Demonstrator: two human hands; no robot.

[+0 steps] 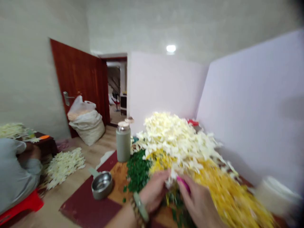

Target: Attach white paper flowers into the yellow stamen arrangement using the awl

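My left hand (156, 188), with a bangle and beads at the wrist, is closed on a small white flower piece (172, 179). My right hand (197, 196) is closed round a pink tool (184, 183), whose tip lies close to the white piece. Both hands nearly meet over the table's near part. Behind them rises a large heap of white flowers (173, 133). Small green pieces (137, 169) lie left of the hands, and long yellow pieces (232, 193) are spread on the right. A smaller yellow pile (160, 161) sits just beyond my left hand.
A green-grey bottle (123, 144) and a metal bowl (102, 185) stand at the table's left. Farther left, a person in grey (14, 174) sits on a red stool (23, 205) beside white flowers on the floor (66, 166). A blurred pale container (276, 196) stands at the right.
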